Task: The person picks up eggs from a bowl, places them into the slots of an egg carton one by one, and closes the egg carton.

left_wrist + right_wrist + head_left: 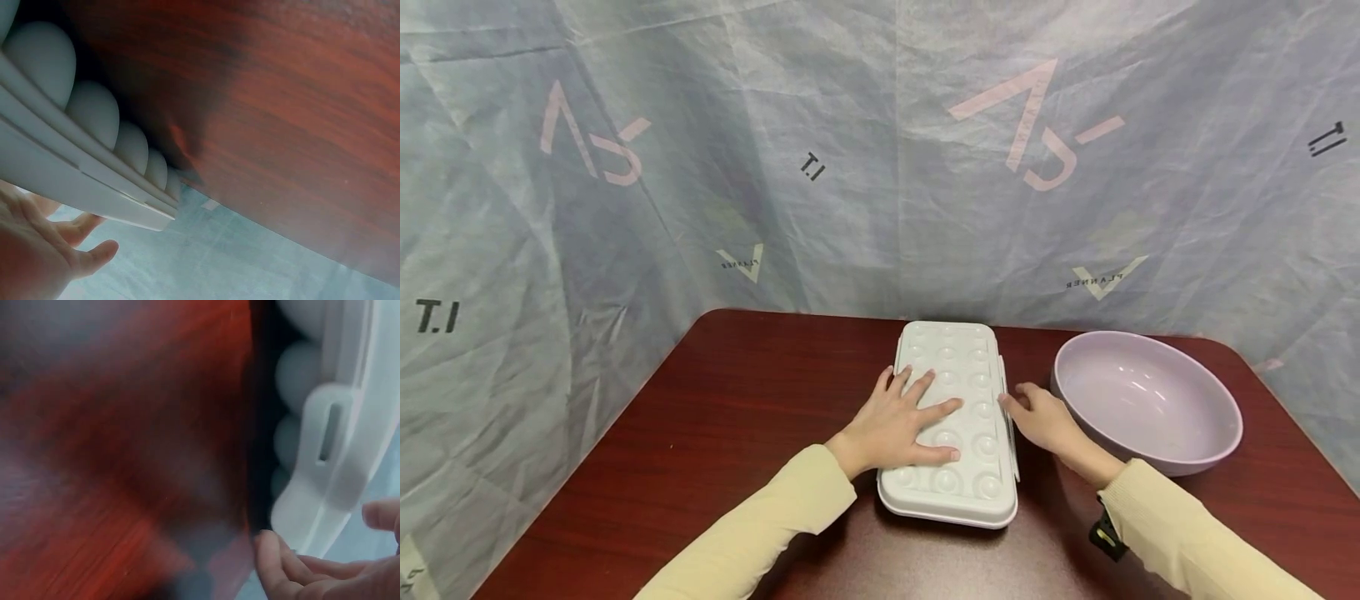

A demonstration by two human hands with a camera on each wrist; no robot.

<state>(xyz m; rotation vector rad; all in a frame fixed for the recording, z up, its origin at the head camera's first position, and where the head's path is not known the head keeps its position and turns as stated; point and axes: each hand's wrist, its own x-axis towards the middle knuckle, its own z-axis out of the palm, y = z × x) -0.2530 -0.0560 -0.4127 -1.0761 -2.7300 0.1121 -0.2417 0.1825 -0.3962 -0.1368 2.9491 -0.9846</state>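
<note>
A white plastic egg box point(951, 425) with rows of round bumps in its lid lies lengthwise on the dark red table, lid down flat. My left hand point(898, 421) rests on the lid with its fingers spread. At the box's right side my right hand point(1041, 417) touches the long side latch point(319, 456) with its fingertips; in the right wrist view the fingers bend at the latch's end, and the thumb stands apart. Rounded cups point(94, 112) bulge under the rim in the left wrist view. The inside of the box is hidden.
To the right of my right hand stands a large pale purple bowl point(1150, 404), close to the forearm. The wooden table point(760, 383) runs back to a grey printed cloth point(850, 150). A small black device point(1107, 533) sits at the right sleeve.
</note>
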